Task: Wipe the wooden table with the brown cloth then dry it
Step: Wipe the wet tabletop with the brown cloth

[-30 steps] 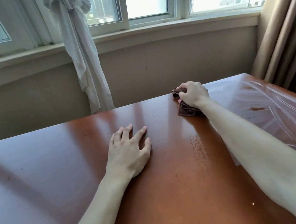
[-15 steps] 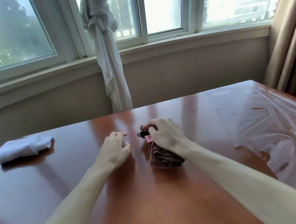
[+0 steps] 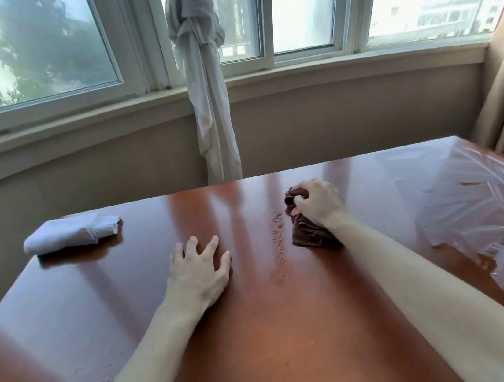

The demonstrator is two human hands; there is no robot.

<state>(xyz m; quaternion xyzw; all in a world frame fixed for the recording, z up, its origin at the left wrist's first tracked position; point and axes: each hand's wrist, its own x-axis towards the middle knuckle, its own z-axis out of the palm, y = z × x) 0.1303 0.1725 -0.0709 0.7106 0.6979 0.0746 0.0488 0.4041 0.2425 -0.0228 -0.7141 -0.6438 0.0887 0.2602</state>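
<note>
Wet-wipe step: right hand (image 3: 318, 203) grips brown cloth (image 3: 309, 234) on wooden table (image 3: 263, 333); left hand (image 3: 199, 273) flat, fingers spread, empty. Next probably sweeps the droplet streak (image 3: 279, 248) beside it.

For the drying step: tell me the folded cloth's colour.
White folded cloth, in the head view.

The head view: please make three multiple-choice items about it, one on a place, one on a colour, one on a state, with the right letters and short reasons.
1. Where does the white folded cloth lie on the wooden table?
A. far left part
B. under the right hand
C. near edge, centre

2. What colour is the cloth held by the right hand?
A. blue
B. brown
C. yellow

3. How is the left hand?
A. gripping the white cloth
B. raised in the air
C. flat on the table, fingers spread

Answers: 1 A, it lies far left, apart from both hands. 2 B, the brown cloth shows dark brown under the hand. 3 C, its palm rests on bare wood.
</note>
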